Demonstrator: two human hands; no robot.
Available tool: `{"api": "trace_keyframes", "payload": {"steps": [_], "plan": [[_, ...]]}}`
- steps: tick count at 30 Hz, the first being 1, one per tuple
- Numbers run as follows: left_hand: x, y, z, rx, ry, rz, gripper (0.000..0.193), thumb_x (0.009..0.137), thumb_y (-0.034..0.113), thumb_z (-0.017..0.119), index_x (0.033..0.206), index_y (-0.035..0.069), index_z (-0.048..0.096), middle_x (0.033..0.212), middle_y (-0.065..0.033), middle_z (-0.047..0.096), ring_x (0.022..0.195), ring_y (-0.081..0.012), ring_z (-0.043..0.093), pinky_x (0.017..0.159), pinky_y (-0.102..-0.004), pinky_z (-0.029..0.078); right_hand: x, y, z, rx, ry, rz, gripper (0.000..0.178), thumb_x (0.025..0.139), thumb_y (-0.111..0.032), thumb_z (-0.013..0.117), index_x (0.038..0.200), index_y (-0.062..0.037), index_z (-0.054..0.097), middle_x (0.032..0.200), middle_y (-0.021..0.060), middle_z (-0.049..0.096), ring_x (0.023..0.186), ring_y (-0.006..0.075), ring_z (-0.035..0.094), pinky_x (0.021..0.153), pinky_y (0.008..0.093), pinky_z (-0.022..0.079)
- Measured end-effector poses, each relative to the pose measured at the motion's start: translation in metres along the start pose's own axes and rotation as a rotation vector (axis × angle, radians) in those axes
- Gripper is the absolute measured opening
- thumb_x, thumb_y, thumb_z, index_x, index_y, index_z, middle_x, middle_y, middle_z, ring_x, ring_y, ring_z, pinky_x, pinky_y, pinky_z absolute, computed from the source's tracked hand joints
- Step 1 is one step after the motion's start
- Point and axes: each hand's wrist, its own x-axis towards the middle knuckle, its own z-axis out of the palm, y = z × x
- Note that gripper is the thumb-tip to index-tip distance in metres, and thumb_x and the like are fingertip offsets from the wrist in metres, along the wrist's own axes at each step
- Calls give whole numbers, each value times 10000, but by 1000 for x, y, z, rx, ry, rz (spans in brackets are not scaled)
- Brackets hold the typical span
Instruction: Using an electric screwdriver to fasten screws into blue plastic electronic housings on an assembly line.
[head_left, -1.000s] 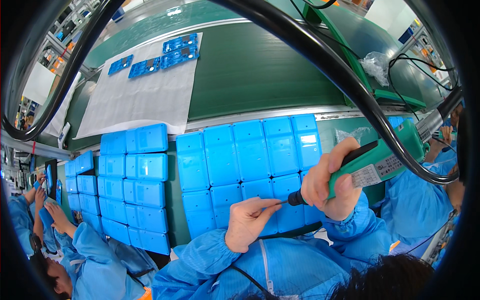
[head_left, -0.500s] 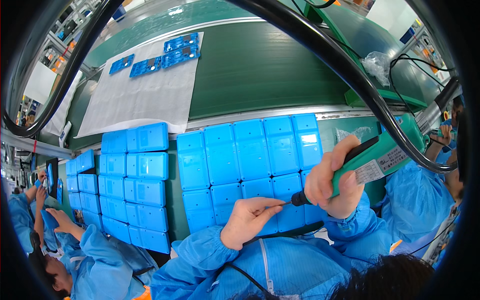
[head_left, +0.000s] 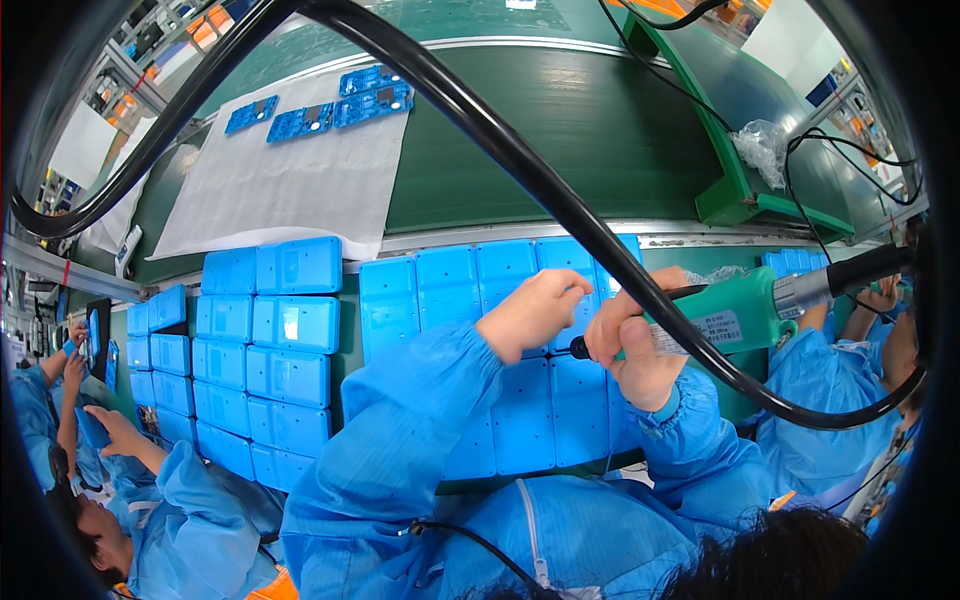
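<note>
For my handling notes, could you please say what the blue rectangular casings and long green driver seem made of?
Blue rectangular casings: probably glossy moulded plastic, given bright reflections and rounded corners. Long green driver: likely smooth plastic, judging by soft sheen.

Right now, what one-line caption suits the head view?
Right hand gripping a green power screwdriver, left hand over rows of blue panels.

Rectangular blue plastic cases [head_left: 525, 415] lie in a block beneath the nose of a green power screwdriver [head_left: 750, 300], right of a second block of blue cases [head_left: 290, 325]. Behind both, a white rectangular sheet [head_left: 280, 180] bearing blue plastic shells [head_left: 388, 104] lies on the left of a flat green belt [head_left: 540, 130].
</note>
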Motion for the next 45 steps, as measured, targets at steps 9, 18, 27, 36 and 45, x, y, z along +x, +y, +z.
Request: {"api": "trace_keyframes", "payload": {"steps": [9, 18, 27, 36, 45], "plan": [[20, 11, -7, -349, -219, -453, 264, 895, 206, 440, 982, 9, 592, 574, 24, 448, 481, -69, 365, 413, -219, 294, 0, 3, 1, 16, -39, 36, 325, 849, -259, 562, 944, -30, 351, 504, 38, 420, 375, 90, 392, 345, 222, 332], [22, 6, 1, -362, -127, -411, 267, 770, 40, 425, 958, -36, 599, 604, -66, 504, 452, -107, 387, 377, -259, 270, -9, 12, -3, -148, -80, 6, 312, 836, -247, 584, 904, -45, 356, 507, 43, 435, 388, 89, 403, 365, 231, 357], [31, -4, 1, -248, -103, -412, 257, 764, 93, 476, 922, -4, 655, 644, -95, 585, 565, -144, 534, 517, -276, 435, -12, 17, 7, -91, -70, -21, 251, 844, -210, 568, 895, -56, 375, 549, 27, 402, 396, 83, 372, 360, 230, 338], [-7, 0, -1, -433, 17, -135, 312, 848, 214, 486, 665, -32, 539, 529, -83, 537, 437, -139, 473, 403, -276, 371, -5, 8, 16, -78, 13, 92, 316, 845, -293, 564, 910, -37, 391, 552, 28, 402, 416, 97, 388, 386, 228, 342], [-114, 23, 0, -704, 75, -400, 349, 906, 291, 416, 628, 79, 397, 505, 11, 341, 441, -66, 275, 403, -221, 208, 12, -32, 6, 155, 79, -71, 331, 848, -274, 565, 950, -24, 373, 542, 56, 454, 402, 111, 433, 358, 233, 371]]}}
